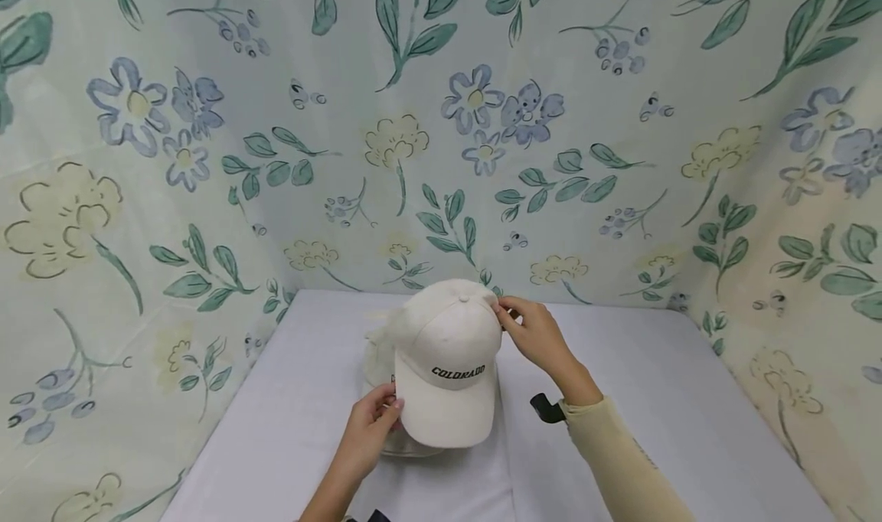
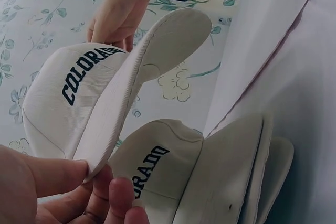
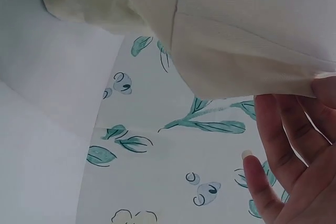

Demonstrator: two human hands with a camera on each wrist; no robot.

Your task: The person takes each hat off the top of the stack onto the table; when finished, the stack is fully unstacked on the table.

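Observation:
A cream baseball cap with dark COLORADO lettering is held up over a stack of similar caps. My left hand pinches the edge of its brim between thumb and fingers, which the left wrist view shows up close. With my right hand I grip the rim of the crown at the far right side. In the left wrist view the held cap is apart from the stacked caps, whose brims nest together. The right wrist view shows the crown's lower edge between my right thumb and fingers.
The caps stand on a table with a white cloth, which has a crease running towards the front. A floral curtain hangs behind and along both sides. A black wrist mount juts from my right sleeve.

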